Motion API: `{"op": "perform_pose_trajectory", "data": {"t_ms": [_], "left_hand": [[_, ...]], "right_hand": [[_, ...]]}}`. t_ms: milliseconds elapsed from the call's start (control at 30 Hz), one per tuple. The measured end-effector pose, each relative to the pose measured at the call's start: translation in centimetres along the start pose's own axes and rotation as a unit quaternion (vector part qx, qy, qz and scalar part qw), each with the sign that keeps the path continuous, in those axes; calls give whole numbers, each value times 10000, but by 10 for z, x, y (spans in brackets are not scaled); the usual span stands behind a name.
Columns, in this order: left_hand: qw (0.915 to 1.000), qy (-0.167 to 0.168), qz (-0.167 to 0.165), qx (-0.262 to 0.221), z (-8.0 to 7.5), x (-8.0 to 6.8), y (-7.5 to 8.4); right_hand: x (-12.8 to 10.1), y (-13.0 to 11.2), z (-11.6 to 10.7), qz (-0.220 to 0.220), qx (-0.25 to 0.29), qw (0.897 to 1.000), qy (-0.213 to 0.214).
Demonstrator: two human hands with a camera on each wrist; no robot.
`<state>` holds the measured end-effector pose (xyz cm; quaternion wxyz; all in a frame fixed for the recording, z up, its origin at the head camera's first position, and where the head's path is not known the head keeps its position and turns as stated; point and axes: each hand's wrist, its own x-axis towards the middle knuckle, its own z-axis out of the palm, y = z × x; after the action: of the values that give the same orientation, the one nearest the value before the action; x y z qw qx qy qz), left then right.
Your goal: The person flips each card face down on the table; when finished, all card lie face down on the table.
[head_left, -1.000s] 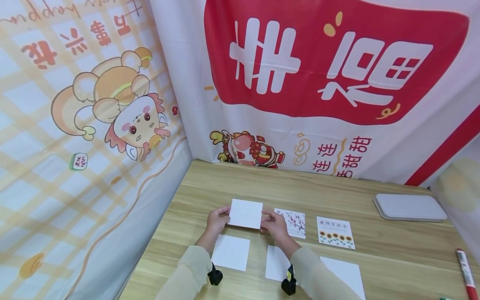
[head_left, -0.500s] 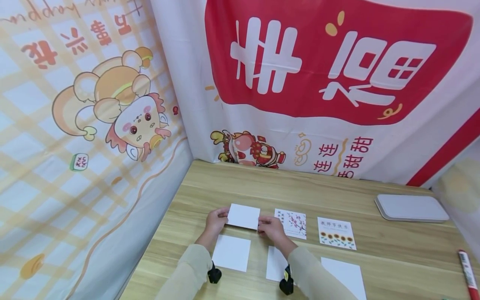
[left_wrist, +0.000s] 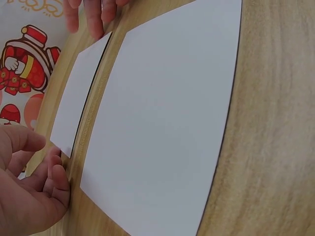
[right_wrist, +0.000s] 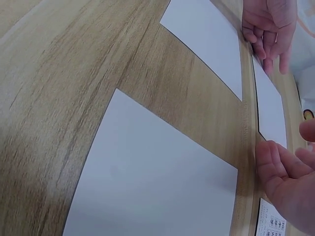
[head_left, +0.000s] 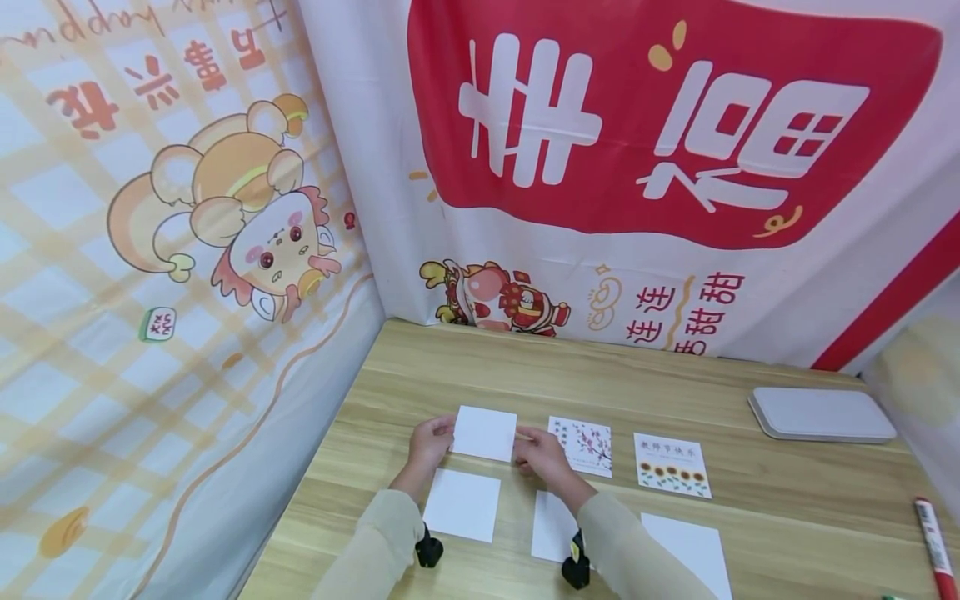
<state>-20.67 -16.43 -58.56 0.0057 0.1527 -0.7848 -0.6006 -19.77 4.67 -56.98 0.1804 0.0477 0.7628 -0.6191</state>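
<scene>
A blank white card (head_left: 485, 433) lies on the wooden table between my two hands, in the back row at the left. My left hand (head_left: 432, 442) is at its left edge, fingertips right at the corner and the thumb lifted away in the left wrist view. At the opposite edge is my right hand (head_left: 542, 454), its fingers (right_wrist: 270, 160) touching the card's side and its thumb raised off it. Another blank white card (left_wrist: 162, 108) lies just in front. A third blank card (right_wrist: 157, 172) sits below my right forearm, partly hidden by the sleeve in the head view.
Right of my right hand lie a card with pink blossom branches (head_left: 588, 450) and a sunflower card (head_left: 672, 467). One more blank card (head_left: 690, 550) is at the front right. A pale flat case (head_left: 821, 414) and a red-and-white marker (head_left: 933, 546) lie farther right. Printed cloths border the table.
The white card, tilted in both hands before, has come down and slightly left to lie flat on the table. Both thumbs have come off it; the hands stay at its edges.
</scene>
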Motion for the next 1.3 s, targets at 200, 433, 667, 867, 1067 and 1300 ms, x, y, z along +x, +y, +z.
{"op": "perform_pose_trajectory", "data": {"t_ms": [200,433,667,867,1067,1300], "left_hand": [[9996,145,229,41,-1,-4,3],[9987,376,345,21,5,-5,7],[9984,64,560,30,27,-15,20],[9892,-1162,894,64,52,-24,28],[9710,-2181,877,447,79,-34,37],[9682,-2348,652,573,99,-43,45]], "right_hand": [[-3,1,-7,-102,280,9995,-116],[-8,-1,-46,-262,819,9947,557],[-21,2,-93,-133,-151,9934,1132],[-32,9,-112,-2,-1770,9787,1037],[-40,16,-117,-416,-2447,9637,979],[-37,26,-119,-255,-2536,9619,990]]}}
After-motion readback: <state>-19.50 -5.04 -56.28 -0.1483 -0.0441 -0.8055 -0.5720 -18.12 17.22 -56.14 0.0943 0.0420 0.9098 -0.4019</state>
